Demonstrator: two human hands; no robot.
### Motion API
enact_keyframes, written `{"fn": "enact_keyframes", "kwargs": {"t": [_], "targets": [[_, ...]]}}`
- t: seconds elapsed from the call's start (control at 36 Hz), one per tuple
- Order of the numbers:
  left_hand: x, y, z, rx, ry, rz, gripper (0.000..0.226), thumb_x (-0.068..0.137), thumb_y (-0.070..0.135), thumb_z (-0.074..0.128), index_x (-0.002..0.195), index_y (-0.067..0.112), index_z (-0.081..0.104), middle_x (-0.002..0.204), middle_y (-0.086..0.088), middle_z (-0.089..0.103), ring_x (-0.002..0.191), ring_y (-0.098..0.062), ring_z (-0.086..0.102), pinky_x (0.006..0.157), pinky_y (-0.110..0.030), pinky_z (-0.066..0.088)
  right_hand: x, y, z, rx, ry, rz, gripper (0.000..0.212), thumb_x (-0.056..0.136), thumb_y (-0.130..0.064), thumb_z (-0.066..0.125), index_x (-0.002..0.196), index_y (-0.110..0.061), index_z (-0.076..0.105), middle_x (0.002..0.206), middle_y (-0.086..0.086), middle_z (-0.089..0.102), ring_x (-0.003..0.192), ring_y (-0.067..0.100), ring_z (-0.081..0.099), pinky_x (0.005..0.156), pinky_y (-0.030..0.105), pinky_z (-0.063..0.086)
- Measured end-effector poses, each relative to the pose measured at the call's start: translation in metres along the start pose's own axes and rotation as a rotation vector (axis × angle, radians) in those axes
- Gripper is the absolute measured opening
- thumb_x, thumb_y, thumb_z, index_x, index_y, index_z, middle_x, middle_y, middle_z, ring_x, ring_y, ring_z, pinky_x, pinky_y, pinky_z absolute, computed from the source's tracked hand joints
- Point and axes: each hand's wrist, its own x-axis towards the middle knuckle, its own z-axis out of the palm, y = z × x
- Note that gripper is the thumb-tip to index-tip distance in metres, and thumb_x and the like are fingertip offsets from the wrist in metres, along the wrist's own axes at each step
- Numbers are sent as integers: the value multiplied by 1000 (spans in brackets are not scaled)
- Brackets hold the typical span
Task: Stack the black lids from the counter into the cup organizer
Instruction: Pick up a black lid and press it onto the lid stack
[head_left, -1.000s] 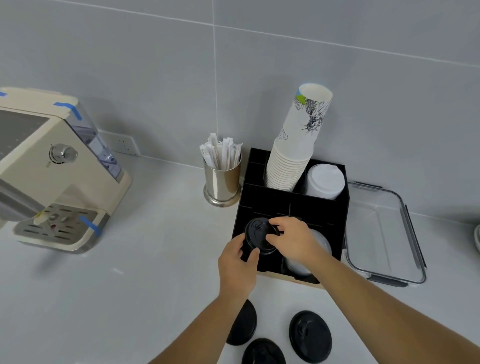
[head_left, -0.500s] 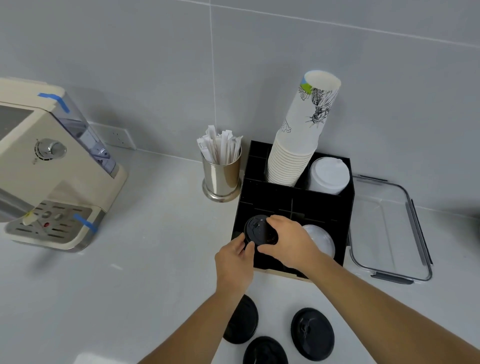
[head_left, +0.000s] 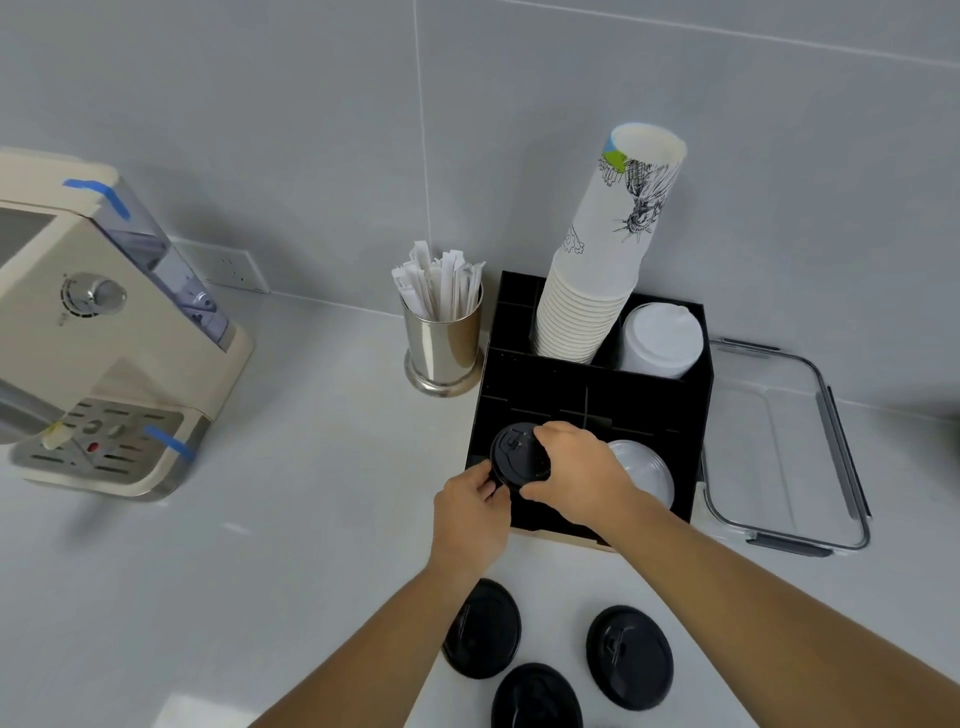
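Both hands, left hand (head_left: 470, 512) and right hand (head_left: 576, 475), pinch one black lid (head_left: 514, 454) over the cup organizer's (head_left: 696, 467) near-left slot; next: lower it squarely, release.

One head-worn wide-angle view, steeply down and forward, close over the counter (head_left: 291, 519) toward the wall (head_left: 311, 130).

Stood centre on the counter (head_left: 311, 519): cup organizer (head_left: 696, 415) — coffee machine (head_left: 93, 332) far left, holder of stirrers (head_left: 442, 338) just beside, clear tray (head_left: 789, 452) right, three lids (head_left: 629, 657) before.
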Motion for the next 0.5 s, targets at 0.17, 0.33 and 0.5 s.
{"fn": "enact_keyframes", "kwargs": {"t": [0.17,0.33,0.5], "targets": [[-4,7,-2,-54,-23,-61,26,91,2,52,109,8,70,104,-15,71,106,-6,55,88,-11,41,-1,2,-6,48,-4,-33,59,70,-31,78,121,-12,56,114,4,60,100,22,58,83,32,52],[-5,4,-6,-26,4,-50,26,92,11,56,112,14,71,101,8,73,99,-5,66,73,3,45,-8,3,-7,55,-2,-33,43,74,-25,75,111,-10,57,108,4,56,98,24,57,83,36,52],[-10,-2,-38,-53,91,-73,11,88,21,64,91,30,70,86,15,65,79,-1,62,77,-14,44,-38,1,-8,217,81,-41,53,88,-28,65,136,-10,50,135,4,54,118,23,54,92,23,41]]}}
